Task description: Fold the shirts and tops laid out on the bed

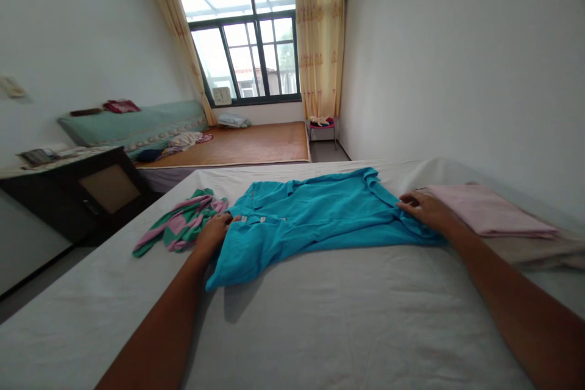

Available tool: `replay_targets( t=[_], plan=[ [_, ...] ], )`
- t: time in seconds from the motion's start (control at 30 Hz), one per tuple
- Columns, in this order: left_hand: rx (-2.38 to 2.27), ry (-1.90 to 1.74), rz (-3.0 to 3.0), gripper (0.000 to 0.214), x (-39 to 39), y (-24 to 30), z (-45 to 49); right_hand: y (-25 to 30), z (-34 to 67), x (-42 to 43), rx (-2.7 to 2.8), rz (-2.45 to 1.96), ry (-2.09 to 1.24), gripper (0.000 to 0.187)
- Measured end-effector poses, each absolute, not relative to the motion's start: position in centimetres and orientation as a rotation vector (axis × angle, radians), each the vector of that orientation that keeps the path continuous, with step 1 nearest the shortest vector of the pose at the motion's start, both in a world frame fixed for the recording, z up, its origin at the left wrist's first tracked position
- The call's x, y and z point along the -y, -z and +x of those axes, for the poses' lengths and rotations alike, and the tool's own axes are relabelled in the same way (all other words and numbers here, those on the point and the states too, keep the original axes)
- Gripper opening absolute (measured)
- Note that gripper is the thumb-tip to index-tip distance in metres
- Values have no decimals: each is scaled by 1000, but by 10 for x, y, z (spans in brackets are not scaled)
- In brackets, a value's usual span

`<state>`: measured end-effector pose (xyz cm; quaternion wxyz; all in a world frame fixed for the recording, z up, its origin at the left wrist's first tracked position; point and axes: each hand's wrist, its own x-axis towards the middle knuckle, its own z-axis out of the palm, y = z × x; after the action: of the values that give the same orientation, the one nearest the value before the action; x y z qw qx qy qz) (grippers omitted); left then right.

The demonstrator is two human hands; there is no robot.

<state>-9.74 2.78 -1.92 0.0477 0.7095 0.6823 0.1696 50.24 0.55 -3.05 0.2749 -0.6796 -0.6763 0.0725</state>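
Observation:
A bright blue shirt [315, 210] lies stretched sideways across the white bed sheet [320, 317], its near left corner raised and casting a shadow. Small pale marks like buttons show near its left end. My left hand [218, 228] is closed on that left edge, fingers partly hidden by the cloth. At the opposite end my right hand [423, 208] pinches the shirt's edge between thumb and fingers. Just beyond my left hand lies a crumpled pink and green striped garment [185, 222]. Close to my right forearm is a folded pink cloth [491, 210].
Beneath the pink cloth is a beige cloth [543, 250]. A dark cabinet [105, 189] stands left of the bed. Farther off are a second bed with a brown mat [260, 143], a small stool [322, 125] and a window with yellow curtains [320, 36]. A white wall [457, 73] runs along the right.

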Motion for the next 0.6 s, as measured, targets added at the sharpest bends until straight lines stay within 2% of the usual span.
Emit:
replay_targets(
  t=[0.1,0.23,0.3,0.47,0.6],
  plan=[
    [-2061,-504,2215,34,-31,22,-92,41,494,-20,1982,-2046,9,46],
    [-2011,-630,2167,32,-30,27,-91,47,493,-36,2093,-2282,229,31],
    [-2027,-722,2136,27,-30,29,-91,46,498,-44,2112,-2284,238,30],
    [-2017,-838,2108,25,-33,29,-101,41,520,-60,1972,-2211,183,44],
    [-2041,-794,2220,30,-38,27,-122,42,543,-57,1801,-2269,197,39]
  ],
)
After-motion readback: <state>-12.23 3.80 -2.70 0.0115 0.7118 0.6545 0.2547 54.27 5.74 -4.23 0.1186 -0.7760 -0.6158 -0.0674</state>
